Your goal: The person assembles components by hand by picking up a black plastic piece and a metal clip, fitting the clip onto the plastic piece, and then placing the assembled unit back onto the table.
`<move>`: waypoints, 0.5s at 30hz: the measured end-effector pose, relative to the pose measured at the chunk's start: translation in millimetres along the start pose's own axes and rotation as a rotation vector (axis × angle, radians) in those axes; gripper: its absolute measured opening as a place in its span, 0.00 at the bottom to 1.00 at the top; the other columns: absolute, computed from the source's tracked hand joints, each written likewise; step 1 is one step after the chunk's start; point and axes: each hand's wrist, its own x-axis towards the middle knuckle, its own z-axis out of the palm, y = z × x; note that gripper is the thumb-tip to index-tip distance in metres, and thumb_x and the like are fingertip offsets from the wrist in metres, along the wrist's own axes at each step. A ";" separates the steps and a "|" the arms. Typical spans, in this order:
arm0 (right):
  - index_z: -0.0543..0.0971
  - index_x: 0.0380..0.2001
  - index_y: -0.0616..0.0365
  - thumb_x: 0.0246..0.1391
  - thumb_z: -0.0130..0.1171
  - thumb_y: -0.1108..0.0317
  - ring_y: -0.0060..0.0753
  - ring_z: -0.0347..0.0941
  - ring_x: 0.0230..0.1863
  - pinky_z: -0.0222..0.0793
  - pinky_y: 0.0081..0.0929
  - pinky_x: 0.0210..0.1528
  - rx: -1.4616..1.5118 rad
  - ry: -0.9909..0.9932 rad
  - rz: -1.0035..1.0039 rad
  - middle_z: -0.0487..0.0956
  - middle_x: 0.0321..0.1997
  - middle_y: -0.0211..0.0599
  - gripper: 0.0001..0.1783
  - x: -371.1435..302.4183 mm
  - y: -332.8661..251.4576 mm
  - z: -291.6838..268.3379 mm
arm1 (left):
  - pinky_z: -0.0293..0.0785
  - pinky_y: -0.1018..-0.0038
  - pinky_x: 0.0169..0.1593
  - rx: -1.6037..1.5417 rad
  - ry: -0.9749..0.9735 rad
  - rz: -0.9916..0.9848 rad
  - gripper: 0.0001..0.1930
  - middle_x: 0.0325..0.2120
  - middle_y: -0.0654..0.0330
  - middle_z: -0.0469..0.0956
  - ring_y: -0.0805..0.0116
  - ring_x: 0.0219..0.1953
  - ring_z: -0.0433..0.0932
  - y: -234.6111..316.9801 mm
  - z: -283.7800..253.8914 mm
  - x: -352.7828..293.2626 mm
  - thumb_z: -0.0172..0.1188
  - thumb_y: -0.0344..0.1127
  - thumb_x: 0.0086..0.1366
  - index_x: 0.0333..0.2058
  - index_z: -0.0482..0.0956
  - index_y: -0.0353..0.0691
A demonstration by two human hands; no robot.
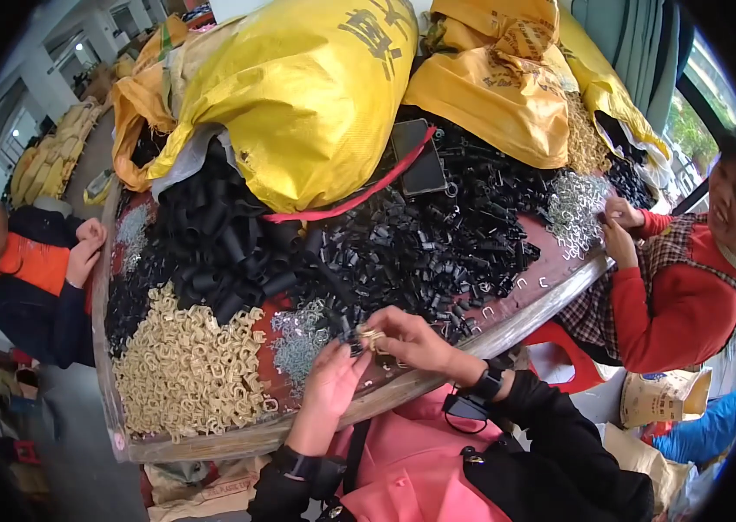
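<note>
As the two hands meet above the near edge of the worktop (pixel 542 309), a small tan fitting (pixel 371 337) is held up between them, clear of the parts behind. Right hand (pixel 420 342): thumb and fingers pinch the fitting. Left hand (pixel 333 378): palm partly turned up, fingertips gathered at a small dark part (pixel 356 345) just beside the fitting; whether they grip it cannot be determined.

Loose stock was noted as follows. A heap of tan fittings (pixel 190 370) fills the near left corner, spreading along the near edge. Between that heap and the left hand lies a smaller pile of grey-blue metal pieces (pixel 298 339). Black tubular parts (pixel 229 252) are heaped behind the tan stock, and small black parts (pixel 446 252) cover the middle. Silver U-shaped pieces (pixel 575 217) lie toward the right end, with a few strays near the near edge.

A large yellow sack (pixel 316 96) and an orange sack (pixel 498 109) stand along the far side. One co-worker (pixel 33 287) is at the left edge; another (pixel 672 296) is at the right end, fingers near the silver pieces.
</note>
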 end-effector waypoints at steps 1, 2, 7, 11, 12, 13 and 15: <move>0.69 0.34 0.62 0.51 0.48 0.78 0.16 0.68 0.35 0.65 0.15 0.36 -0.031 0.046 -0.016 0.73 0.31 0.29 0.06 -1.0 -1.1 -1.8 | 0.65 0.63 0.51 -0.004 0.012 -0.003 0.10 0.39 0.54 0.72 0.60 0.45 0.69 -1.7 3.7 2.7 0.50 0.30 0.58 0.39 0.71 0.36; 0.69 0.34 0.62 0.51 0.48 0.78 0.15 0.68 0.34 0.65 0.15 0.35 -0.064 0.101 -0.033 0.72 0.31 0.28 0.06 -2.9 -1.7 -4.5 | 0.66 0.63 0.51 -0.008 0.019 -0.013 0.10 0.39 0.54 0.72 0.60 0.45 0.69 -4.2 6.5 5.7 0.51 0.30 0.58 0.39 0.71 0.36; 0.68 0.31 0.62 0.50 0.48 0.79 0.13 0.67 0.32 0.64 0.13 0.33 -0.352 0.227 0.121 0.72 0.29 0.28 0.04 -13.5 -4.9 -19.3 | 0.68 0.67 0.49 -0.106 0.062 -0.117 0.09 0.38 0.55 0.74 0.63 0.44 0.72 -11.7 10.3 7.3 0.54 0.28 0.56 0.37 0.73 0.38; 0.68 0.31 0.62 0.49 0.49 0.80 0.14 0.67 0.32 0.64 0.13 0.33 -0.119 0.212 0.040 0.73 0.29 0.28 0.05 -17.0 6.8 -20.4 | 0.67 0.66 0.49 -0.040 0.048 -0.183 0.09 0.38 0.55 0.74 0.62 0.44 0.72 -12.6 11.0 4.8 0.54 0.29 0.56 0.37 0.73 0.39; 0.68 0.31 0.62 0.49 0.49 0.80 0.14 0.67 0.32 0.64 0.13 0.33 -0.119 0.212 0.041 0.73 0.29 0.28 0.05 -17.1 9.6 -20.1 | 0.67 0.66 0.49 -0.041 0.049 -0.184 0.09 0.38 0.55 0.74 0.62 0.44 0.72 -13.1 10.7 4.8 0.54 0.29 0.56 0.37 0.73 0.39; 0.68 0.31 0.62 0.49 0.49 0.79 0.14 0.67 0.32 0.64 0.13 0.34 -0.103 0.213 0.009 0.73 0.29 0.28 0.05 -16.5 11.8 -18.9 | 0.67 0.66 0.49 -0.033 0.038 -0.193 0.09 0.38 0.55 0.74 0.62 0.43 0.72 -13.2 11.3 4.7 0.54 0.29 0.56 0.37 0.73 0.39; 0.69 0.31 0.61 0.49 0.50 0.79 0.14 0.67 0.33 0.64 0.13 0.35 -0.075 0.212 -0.055 0.73 0.29 0.28 0.04 -13.7 14.4 -16.5 | 0.67 0.66 0.50 -0.018 0.014 -0.209 0.09 0.38 0.55 0.74 0.62 0.43 0.72 -12.7 13.8 5.5 0.54 0.29 0.56 0.37 0.73 0.40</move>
